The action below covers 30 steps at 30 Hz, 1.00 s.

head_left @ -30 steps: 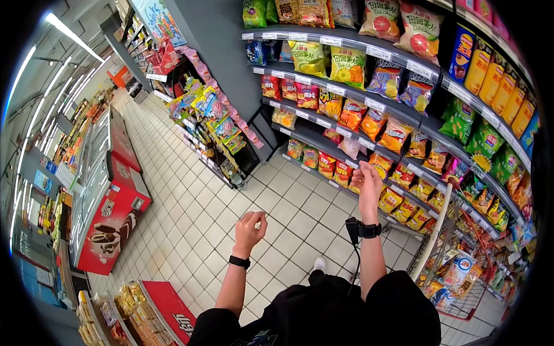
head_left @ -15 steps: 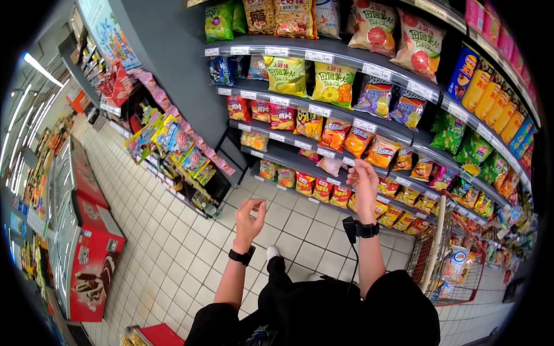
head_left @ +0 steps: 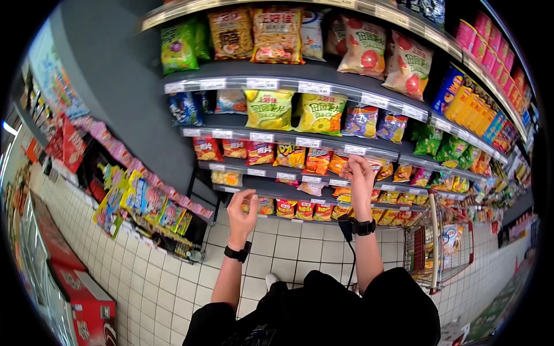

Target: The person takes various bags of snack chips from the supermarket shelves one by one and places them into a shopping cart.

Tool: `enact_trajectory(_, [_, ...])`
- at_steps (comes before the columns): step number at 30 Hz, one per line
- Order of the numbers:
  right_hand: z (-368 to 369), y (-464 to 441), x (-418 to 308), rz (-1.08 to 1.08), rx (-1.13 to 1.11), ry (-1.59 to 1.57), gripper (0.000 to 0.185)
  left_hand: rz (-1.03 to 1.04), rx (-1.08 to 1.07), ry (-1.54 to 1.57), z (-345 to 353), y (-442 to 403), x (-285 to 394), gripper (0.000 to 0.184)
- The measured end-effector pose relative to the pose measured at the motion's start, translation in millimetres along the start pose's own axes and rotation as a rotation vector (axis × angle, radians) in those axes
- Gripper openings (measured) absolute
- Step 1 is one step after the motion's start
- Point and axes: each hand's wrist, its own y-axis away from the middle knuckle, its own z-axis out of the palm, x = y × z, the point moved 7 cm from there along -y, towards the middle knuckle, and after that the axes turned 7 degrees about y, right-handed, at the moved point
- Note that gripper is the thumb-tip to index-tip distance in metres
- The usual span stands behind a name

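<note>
My left hand (head_left: 243,211) is raised in front of the lower shelves, fingers loosely bent and thumb apart, with nothing in it. My right hand (head_left: 360,177) is held higher, its fingers half curled and apart, and no object shows in it. Behind the right hand are orange chip bags (head_left: 317,161) on a shelf; neither hand appears to touch the goods. Each wrist wears a black band, and a black cable (head_left: 352,262) hangs by the right one. Yellow chip bags (head_left: 269,109) and grapefruit-print bags (head_left: 363,49) stand on shelves farther up.
A wire shopping cart (head_left: 434,242) with bags in it stands at my right. To the left are a hanging candy display (head_left: 144,199) and a red freezer (head_left: 92,314). Snack tubes (head_left: 470,106) line the right shelf. Pale floor tiles (head_left: 283,248) lie below.
My view has tilted up and turned toward the shelves, so the upper rows show larger. Both hands stay raised in nearly the same pose, the left slightly higher. Nothing was taken.
</note>
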Motion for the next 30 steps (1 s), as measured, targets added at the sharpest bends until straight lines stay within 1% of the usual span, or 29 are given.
enact_trajectory(3, [-16, -28, -1, -0.044, 0.097, 0.047, 0.022, 0.006, -0.078, 0.055, 37, -32, -12, 0.013])
enact_trajectory(6, [-29, -59, -17, -0.096, 0.149, 0.081, 0.023, 0.047, -0.114, 0.111, 81, -69, -22, 0.015])
enact_trajectory(7, [-35, -71, -19, -0.072, 0.139, 0.091, 0.024, 0.071, -0.119, 0.141, 97, -81, -22, 0.015])
enact_trajectory(9, [-44, -94, -32, -0.092, 0.15, 0.119, 0.025, 0.022, -0.16, 0.146, 128, -99, -20, 0.015])
enact_trajectory(11, [-61, -121, -42, -0.125, 0.17, 0.109, 0.027, 0.098, -0.207, 0.15, 165, -120, -9, 0.015])
enact_trajectory(12, [-67, -135, -49, -0.166, 0.166, 0.08, 0.03, 0.167, -0.218, 0.097, 180, -132, 2, 0.015])
enact_trajectory(13, [-71, -148, -60, -0.208, 0.164, 0.052, 0.033, 0.178, -0.248, 0.124, 195, -144, 17, 0.016])
enact_trajectory(15, [-75, -174, -84, -0.239, 0.144, 0.065, 0.032, 0.274, -0.246, 0.113, 222, -173, 49, 0.016])
enact_trajectory(16, [-75, -187, -92, -0.254, 0.121, 0.006, 0.03, 0.269, -0.261, 0.181, 235, -186, 59, 0.017])
enact_trajectory(17, [-72, -199, -99, -0.27, 0.098, -0.053, 0.028, 0.249, -0.271, 0.185, 245, -200, 67, 0.016])
enact_trajectory(19, [-68, -224, -113, -0.29, 0.06, -0.093, 0.029, 0.21, -0.259, 0.338, 266, -229, 85, 0.018])
enact_trajectory(21, [-64, -245, -129, -0.377, 0.018, -0.073, 0.03, -0.068, -0.34, 0.424, 281, -253, 102, 0.023])
enact_trajectory(22, [-64, -257, -135, -0.378, 0.009, 0.003, 0.037, -0.11, -0.343, 0.45, 289, -266, 111, 0.029])
enact_trajectory(23, [-62, -266, -139, -0.376, 0.006, -0.001, 0.037, -0.135, -0.402, 0.408, 295, -277, 120, 0.034])
enact_trajectory(25, [-52, -280, -148, -0.395, 0.031, 0.217, 0.043, -0.136, -0.46, 0.435, 309, -300, 126, 0.04])
enact_trajectory(26, [-49, -291, -145, -0.386, 0.032, 0.251, 0.051, -0.139, -0.478, 0.401, 316, -311, 130, 0.044])
enact_trajectory(27, [-45, -303, -142, -0.388, 0.035, 0.253, 0.051, -0.133, -0.485, 0.364, 324, -321, 132, 0.049])
enact_trajectory(29, [-35, -319, -141, -0.427, 0.052, 0.364, 0.061, -0.17, -0.539, 0.307, 340, -339, 127, 0.055])
enact_trajectory(30, [-27, -316, -150, -0.376, 0.01, 0.328, 0.069, -0.21, -0.56, 0.31, 348, -347, 121, 0.058])
